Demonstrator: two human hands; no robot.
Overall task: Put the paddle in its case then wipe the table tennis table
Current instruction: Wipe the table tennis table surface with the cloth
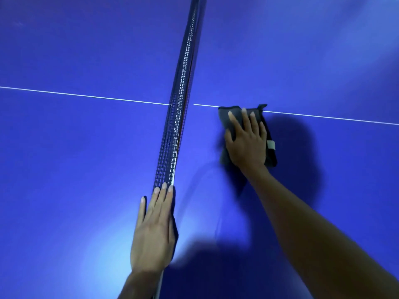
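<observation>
On the blue table tennis table (86,147), right of the net (177,117), the right hand (246,143) presses flat, fingers spread, on a folded dark cloth (269,147) at the white centre line (323,118). The left hand (153,229) lies open along the net's top edge, clasping nothing. Neither paddle nor case is in view. Leaning hard on the net could sag it; a sideways sweep could snag the cloth in the mesh.

L hand (154,229) flat, fingers straight & together; R hand (246,140) flat, fingers spread, arm extended.
</observation>
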